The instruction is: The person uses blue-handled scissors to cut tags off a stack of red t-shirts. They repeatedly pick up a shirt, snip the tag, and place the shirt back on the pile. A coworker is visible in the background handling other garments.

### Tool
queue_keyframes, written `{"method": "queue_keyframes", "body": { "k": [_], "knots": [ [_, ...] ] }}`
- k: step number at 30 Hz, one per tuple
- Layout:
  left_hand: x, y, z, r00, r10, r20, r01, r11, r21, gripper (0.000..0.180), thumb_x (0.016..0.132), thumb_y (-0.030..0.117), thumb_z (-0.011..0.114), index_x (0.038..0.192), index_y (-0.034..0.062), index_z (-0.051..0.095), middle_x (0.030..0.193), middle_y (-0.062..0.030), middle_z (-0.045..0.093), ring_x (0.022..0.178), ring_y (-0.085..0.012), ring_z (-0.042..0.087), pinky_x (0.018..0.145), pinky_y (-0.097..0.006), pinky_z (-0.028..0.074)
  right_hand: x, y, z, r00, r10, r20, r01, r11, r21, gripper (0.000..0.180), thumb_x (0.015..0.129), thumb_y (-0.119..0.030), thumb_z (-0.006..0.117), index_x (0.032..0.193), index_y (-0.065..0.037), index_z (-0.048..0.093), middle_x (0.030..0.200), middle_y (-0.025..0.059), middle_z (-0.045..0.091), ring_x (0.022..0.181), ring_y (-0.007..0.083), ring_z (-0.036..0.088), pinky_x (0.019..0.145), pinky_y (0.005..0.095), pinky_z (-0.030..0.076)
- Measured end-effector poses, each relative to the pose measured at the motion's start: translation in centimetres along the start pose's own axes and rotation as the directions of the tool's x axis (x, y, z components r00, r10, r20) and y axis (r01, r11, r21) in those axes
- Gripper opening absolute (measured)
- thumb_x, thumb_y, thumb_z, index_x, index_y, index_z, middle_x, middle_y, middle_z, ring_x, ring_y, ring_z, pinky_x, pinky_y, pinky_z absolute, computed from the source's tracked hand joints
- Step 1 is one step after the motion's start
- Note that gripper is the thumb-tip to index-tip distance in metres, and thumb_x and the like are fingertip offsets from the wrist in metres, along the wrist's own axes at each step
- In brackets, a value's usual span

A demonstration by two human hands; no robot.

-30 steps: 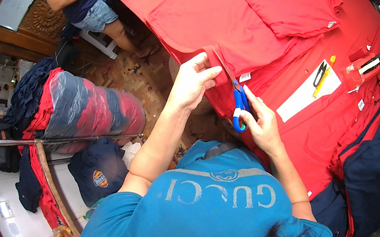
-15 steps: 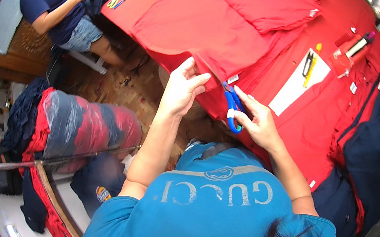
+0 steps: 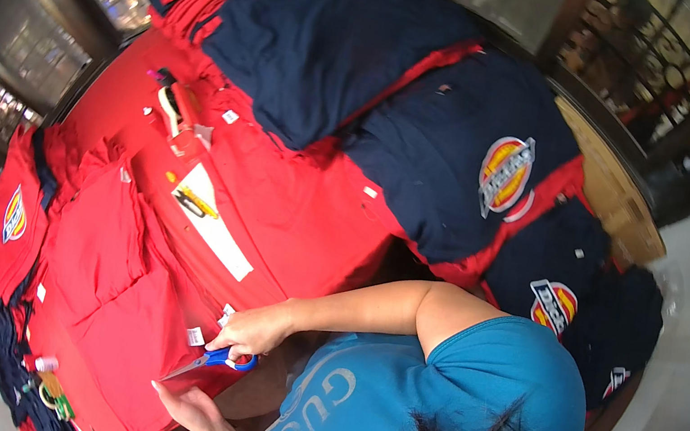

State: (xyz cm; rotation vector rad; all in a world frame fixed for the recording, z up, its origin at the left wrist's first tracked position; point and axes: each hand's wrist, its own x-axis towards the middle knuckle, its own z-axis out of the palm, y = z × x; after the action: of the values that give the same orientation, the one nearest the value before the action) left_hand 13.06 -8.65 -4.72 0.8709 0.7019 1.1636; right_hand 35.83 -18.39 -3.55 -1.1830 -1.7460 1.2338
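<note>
The blue-handled scissors (image 3: 213, 361) sit in the right hand (image 3: 257, 333), blades pointing at the edge of a red shirt (image 3: 118, 315) on the counter. The left hand (image 3: 189, 409) is open under the cloth. More red and navy shirts (image 3: 453, 170) wait, many with small white tags on them.

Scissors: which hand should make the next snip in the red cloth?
Probably the right. The right hand grips the scissors by their blue handles, blades pointing at the red cloth. The left hand lies open and empty just below, better placed to steady the cloth.
</note>
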Motion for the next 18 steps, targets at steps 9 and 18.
{"method": "queue_keyframes", "body": {
  "k": [9, 18],
  "knots": [
    [2.1, -1.3, -1.8, 0.980, -0.040, 0.196, 0.055, 0.996, -0.072, 0.029, 0.100, 0.022, 0.048, 0.114, -0.0020, 0.057, 0.113, -0.0100, 0.062, 0.104, -0.0184, 0.058, 0.095, -0.033, 0.044, -0.9, 0.9, 5.7, 0.919, -0.100, -0.381, 0.029, 0.981, -0.189, 0.049, 0.085, -0.010, 0.059, 0.130, 0.006, 0.048, 0.094, 0.0254, 0.064, 0.088, 0.0374, 0.063, 0.079, 0.0406, 0.049],
    [3.1, 0.0, -3.5, 0.999, -0.001, 0.040, 0.010, 0.972, -0.236, 0.015, 0.094, 0.002, 0.054, 0.107, -0.0012, 0.061, 0.109, -0.0102, 0.064, 0.105, -0.0174, 0.059, 0.093, -0.031, 0.044, 1.8, -0.6, 5.8, 0.928, -0.074, -0.365, -0.053, 0.944, -0.326, 0.049, 0.089, -0.019, 0.054, 0.135, -0.002, 0.048, 0.109, 0.0243, 0.062, 0.099, 0.0377, 0.062, 0.086, 0.0417, 0.049]
  ]
}}
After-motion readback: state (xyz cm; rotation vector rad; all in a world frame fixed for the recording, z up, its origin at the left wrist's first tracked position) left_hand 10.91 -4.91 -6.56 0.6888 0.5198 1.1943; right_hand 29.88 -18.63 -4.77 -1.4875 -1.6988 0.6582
